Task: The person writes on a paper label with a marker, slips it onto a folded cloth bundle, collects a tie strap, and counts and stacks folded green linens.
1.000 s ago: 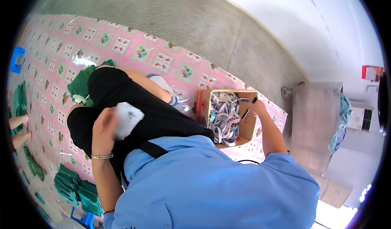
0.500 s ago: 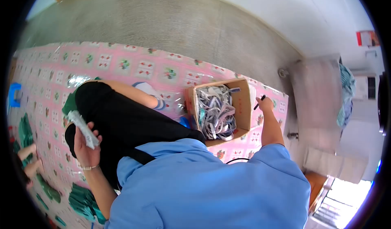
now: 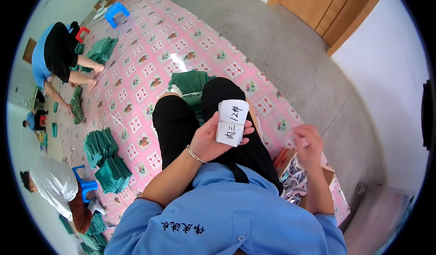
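Observation:
A banded stack of white paper slips (image 3: 232, 123) with black handwriting on its top rests in my left hand (image 3: 211, 141), thumb and fingers around its lower half. It is held above my lap. Off to the right, my right hand (image 3: 309, 147) is raised over the cardboard box (image 3: 328, 173). Its fingers look loosely curled but are blurred, and I cannot make out anything in them. White and grey fabric strips (image 3: 294, 180) fill the box, partly hidden by my forearm. In front of my knees lies a bundle of folded green cloth (image 3: 188, 85), tied with a pale strip.
I sit on a pink patterned floor sheet (image 3: 150, 96). Stacks of folded green cloth (image 3: 113, 173) lie at left. One person (image 3: 59, 55) bends over a green bundle (image 3: 77, 105); another (image 3: 56, 187) sits near a blue stool (image 3: 86, 182). Another blue stool (image 3: 117, 13) stands farther off.
My view has swung left, towards my lap and the other people. The slips are now in front of me, writing up. My right hand has left the floor beside the box; its black pen no longer shows.

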Demonstrator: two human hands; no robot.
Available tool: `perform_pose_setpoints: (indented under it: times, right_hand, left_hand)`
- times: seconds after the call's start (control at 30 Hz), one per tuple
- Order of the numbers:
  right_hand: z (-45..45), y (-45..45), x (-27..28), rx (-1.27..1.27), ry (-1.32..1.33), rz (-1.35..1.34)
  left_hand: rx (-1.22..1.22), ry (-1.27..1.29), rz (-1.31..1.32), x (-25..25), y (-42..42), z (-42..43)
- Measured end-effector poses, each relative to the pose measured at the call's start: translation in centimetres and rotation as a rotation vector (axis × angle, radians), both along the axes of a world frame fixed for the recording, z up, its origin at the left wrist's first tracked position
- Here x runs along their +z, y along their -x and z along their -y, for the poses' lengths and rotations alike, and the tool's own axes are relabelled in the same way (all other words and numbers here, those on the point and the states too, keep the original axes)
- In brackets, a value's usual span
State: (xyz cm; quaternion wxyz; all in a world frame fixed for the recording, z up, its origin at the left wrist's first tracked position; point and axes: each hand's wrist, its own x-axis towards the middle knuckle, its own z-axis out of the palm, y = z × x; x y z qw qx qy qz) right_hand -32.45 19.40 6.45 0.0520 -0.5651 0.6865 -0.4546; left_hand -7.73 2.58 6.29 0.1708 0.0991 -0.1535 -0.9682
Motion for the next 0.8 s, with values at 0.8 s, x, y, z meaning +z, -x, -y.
perform_pose_setpoints:
  times: [0.8]
  right_hand:
    - [10.1,-11.7,2.1,0.572,0.054,-0.205]
  left_hand:
    - [0.281,0.086,0.070,-1.9,-2.2,1.2]
